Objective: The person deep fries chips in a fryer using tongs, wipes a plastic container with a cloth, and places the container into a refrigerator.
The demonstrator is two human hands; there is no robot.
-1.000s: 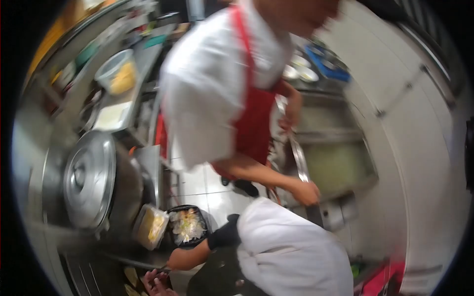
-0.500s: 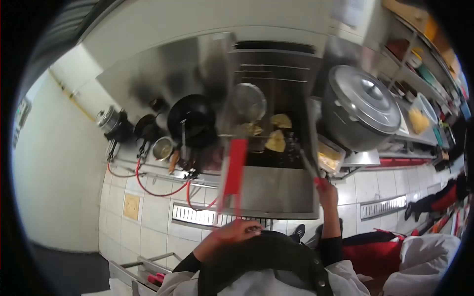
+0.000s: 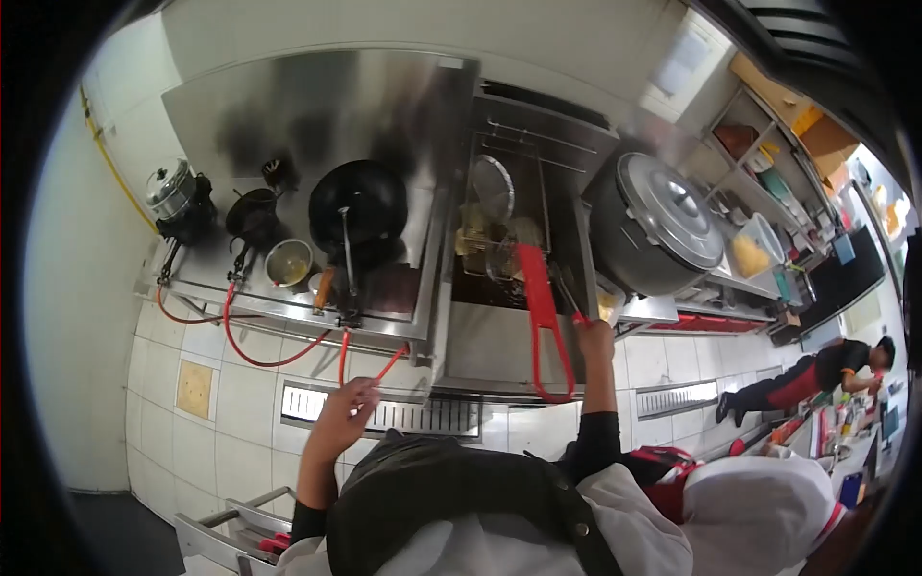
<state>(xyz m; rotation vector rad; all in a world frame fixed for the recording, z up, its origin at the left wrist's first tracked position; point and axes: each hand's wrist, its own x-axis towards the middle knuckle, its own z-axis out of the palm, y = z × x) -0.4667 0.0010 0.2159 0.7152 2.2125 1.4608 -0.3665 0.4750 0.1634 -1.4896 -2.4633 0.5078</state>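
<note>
My right hand (image 3: 595, 341) is closed around the red-ended grip of a thin metal utensil (image 3: 568, 288), probably tongs, that reaches down to the deep fryer (image 3: 490, 346). Just left of it, a fry basket with a long red handle (image 3: 541, 307) rests over the fryer; neither hand is on that handle. Pale, blurred food pieces (image 3: 471, 240) show in the fryer, near a round mesh strainer (image 3: 493, 187). Low on the left, my left hand (image 3: 348, 418) is raised over the floor, holding nothing, fingers loosely apart. A red gas hose (image 3: 389, 365) appears just beyond its fingertips.
Left of the fryer, a stove carries a black wok (image 3: 355, 206), a ladle (image 3: 348, 250), a small metal bowl (image 3: 289, 262) and pots. A large lidded pot (image 3: 663, 230) stands at the right. Another person (image 3: 816, 379) is farther right. Metal drain grates (image 3: 442, 416) cross the floor.
The basket's red handle has shifted right, towards my right hand. My left hand has moved left from near my apron. The yellow food pieces are less visible, and the view has turned.
</note>
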